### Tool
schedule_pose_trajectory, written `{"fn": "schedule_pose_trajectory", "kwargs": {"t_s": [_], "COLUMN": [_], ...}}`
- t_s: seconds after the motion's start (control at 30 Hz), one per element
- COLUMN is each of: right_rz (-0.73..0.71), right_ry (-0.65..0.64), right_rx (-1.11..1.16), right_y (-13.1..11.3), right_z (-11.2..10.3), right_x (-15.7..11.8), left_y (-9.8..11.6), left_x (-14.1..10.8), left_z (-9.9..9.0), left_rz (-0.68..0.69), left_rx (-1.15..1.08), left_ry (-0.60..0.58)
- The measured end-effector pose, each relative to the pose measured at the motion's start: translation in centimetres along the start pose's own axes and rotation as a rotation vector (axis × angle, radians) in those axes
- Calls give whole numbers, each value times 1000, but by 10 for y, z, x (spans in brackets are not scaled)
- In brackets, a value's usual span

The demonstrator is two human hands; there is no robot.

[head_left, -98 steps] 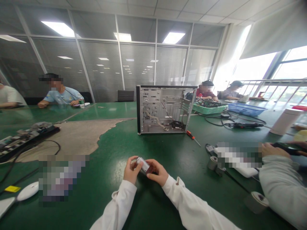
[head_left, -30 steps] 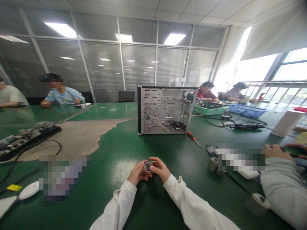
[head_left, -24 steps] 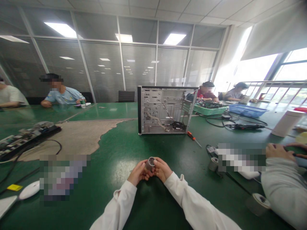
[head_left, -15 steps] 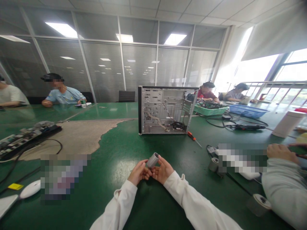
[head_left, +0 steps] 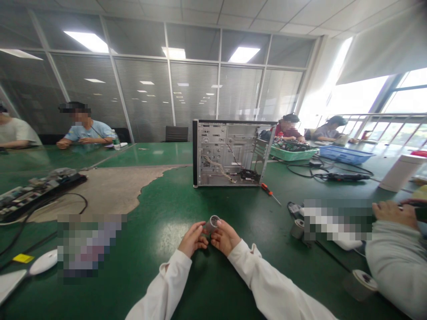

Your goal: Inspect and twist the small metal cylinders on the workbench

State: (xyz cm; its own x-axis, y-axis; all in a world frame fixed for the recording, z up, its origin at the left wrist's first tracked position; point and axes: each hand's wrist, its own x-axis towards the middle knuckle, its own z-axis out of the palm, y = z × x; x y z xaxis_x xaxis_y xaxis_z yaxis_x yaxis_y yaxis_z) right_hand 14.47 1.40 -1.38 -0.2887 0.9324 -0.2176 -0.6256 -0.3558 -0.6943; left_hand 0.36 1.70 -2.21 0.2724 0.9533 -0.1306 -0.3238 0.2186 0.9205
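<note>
Between my two hands is a small grey cylinder [head_left: 211, 226], its round end tipped toward me and showing a dark, speckled inside that I cannot make out. My left hand [head_left: 194, 239] grips its left side with thumb and fingertips. On the other side, my right hand [head_left: 227, 237] pinches it near the rim. Beyond them an opened computer case [head_left: 230, 153] stands upright, with loose cables and a black part at its bottom. By the case's lower right corner lies a screwdriver [head_left: 271, 194] with a red and black handle.
At right are a grey can [head_left: 298, 228], another can [head_left: 360, 284] and a co-worker's arm [head_left: 393, 249]. Farther back stand a green basket [head_left: 293, 154] and a blue basket [head_left: 345, 154]. A power strip [head_left: 40, 195] and black cables lie left. Other people sit around the green table [head_left: 167, 266].
The cylinder has turned between my hands, so its round end now faces me more and its side looks shorter. My fingers have shifted slightly around it.
</note>
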Motion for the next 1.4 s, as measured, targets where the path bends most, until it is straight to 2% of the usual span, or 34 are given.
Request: {"fn": "schedule_pose_trajectory", "kwargs": {"t_s": [0.17, 0.3, 0.47, 0.6, 0.7, 0.9, 1.03, 1.27, 1.4], "right_rz": [-325, -512, -609, -600, -576, -512, -417, -380, -399], "right_ry": [-86, -18, 91, 121, 81, -8, -52, -63, -56], "right_rx": [-395, -711, -1043, -1167, -1095, -562, -336, -238, -262], "right_y": [14, 18, 15, 10, 6, 3, -2, -5, -4], "right_z": [-4, -6, -5, -1, 0, -5, -7, -3, -4], "right_x": [4, 3, -2, -7, -9, 0, 5, 1, 2], "left_y": [-1, -1, -5, -9, -7, 10, 16, 19, 14], "left_x": [0, 0, 2, 2, 1, -8, -12, -12, -12], "left_z": [0, 1, 0, -3, -3, 2, 5, 5, 5], "left_rz": [-22, 0, 31, 88, 87, -49, -104, -161, -88], "left_rx": [-3, -14, 40, 175, 138, -175, -307, -396, -324], "left_ry": [16, 86, 153, 194, 191, 176, 150, 170, 129]}}
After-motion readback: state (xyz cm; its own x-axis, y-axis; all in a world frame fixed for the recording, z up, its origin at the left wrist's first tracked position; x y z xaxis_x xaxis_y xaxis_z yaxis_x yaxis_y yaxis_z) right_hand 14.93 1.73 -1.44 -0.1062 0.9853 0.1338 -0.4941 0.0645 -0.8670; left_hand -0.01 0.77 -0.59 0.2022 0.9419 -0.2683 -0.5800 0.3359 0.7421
